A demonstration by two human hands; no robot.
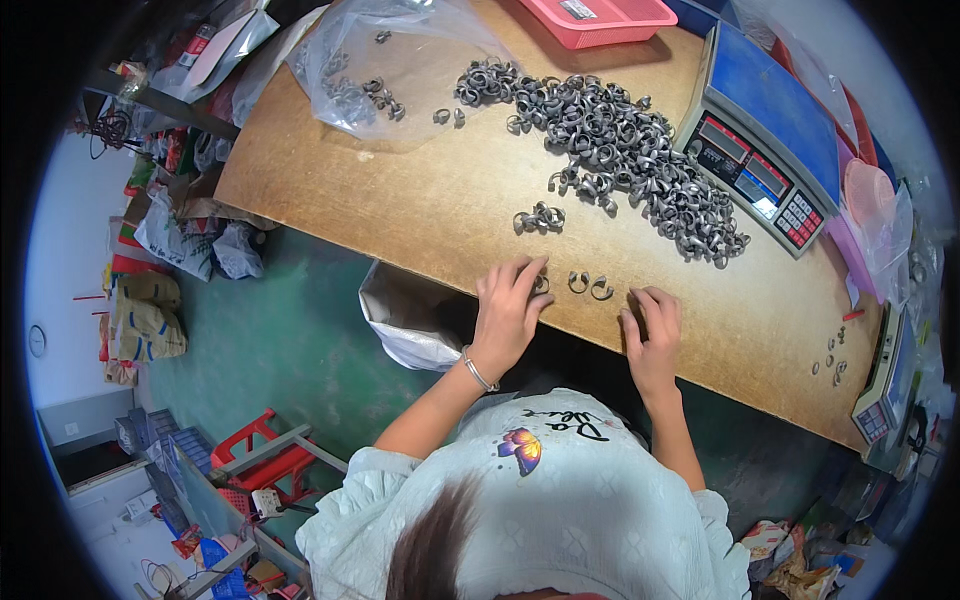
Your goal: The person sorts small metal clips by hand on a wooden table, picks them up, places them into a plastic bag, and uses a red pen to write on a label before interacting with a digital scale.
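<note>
My left hand [511, 309], with a silver bangle [480, 371] at its wrist, rests at the near table edge. Its thumb and fingers are parted around a grey metal ring [542, 284]; whether they touch it, I cannot tell. Two more open-banded rings, a left one [577, 282] and a right one [601, 288], lie between my hands. My right hand [654, 326] is to the right of these, fingers curved and apart, holding nothing. Beyond them sits a small cluster of rings [538, 218], and behind that spreads a large heap of similar rings [615, 142].
A clear plastic bag [405, 45] with some rings lies at the table's far left. At the back is a pink plastic basket [600, 22]. A blue-topped digital scale [765, 127] flanks the heap; another scale [877, 405] stands far right. Below the edge hangs a white sack [409, 337].
</note>
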